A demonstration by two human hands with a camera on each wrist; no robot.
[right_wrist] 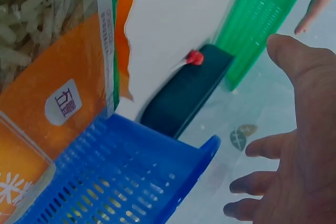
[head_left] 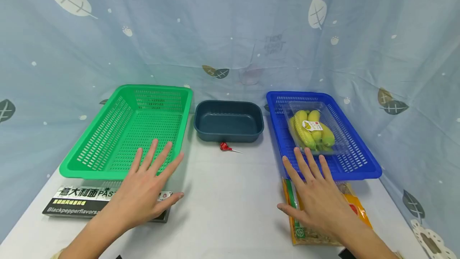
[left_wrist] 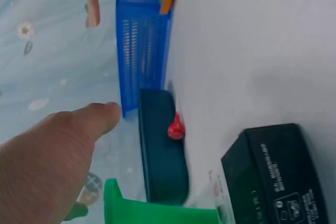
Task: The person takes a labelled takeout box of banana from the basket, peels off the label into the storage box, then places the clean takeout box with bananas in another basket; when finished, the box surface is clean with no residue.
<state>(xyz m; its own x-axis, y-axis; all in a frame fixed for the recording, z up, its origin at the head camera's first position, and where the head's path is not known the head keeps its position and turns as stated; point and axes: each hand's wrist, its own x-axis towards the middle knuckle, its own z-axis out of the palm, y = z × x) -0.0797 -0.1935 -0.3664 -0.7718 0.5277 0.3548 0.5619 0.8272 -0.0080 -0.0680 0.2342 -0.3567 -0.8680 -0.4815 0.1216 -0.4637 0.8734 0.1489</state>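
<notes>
Two hands are spread in the head view, and we see their fingers straight and relaxed, gripping nothing. The left hand (head_left: 141,191) hides part of the black pasta box (head_left: 77,205), its fingers crossing our sight of the near end of the green basket (head_left: 158,121). The right hand (head_left: 320,201) covers much of the orange bag (head_left: 312,236), its fingertips overlapping the near end of the blue basket (head_left: 346,171); we cannot tell whether either hand touches what lies beneath. Inside the blue basket we find a clear pack of bananas (head_left: 312,131) with a label. Between the baskets stands a dark teal tray (head_left: 229,123), with a red lollipop (head_left: 224,146) lying just in front of it on the white table (head_left: 233,203). Behind hangs a pale blue curtain (head_left: 230,23) printed with leaves.

From the left wrist, we see the thumb extended, the end of the pasta box at lower right and a corner of the green basket at the bottom. Past them are the tray and lollipop, then the blue basket.

From the right wrist, the thumb and fingers stand apart from one another. We see pale pieces through the orange bag's window, beside the blue basket.
</notes>
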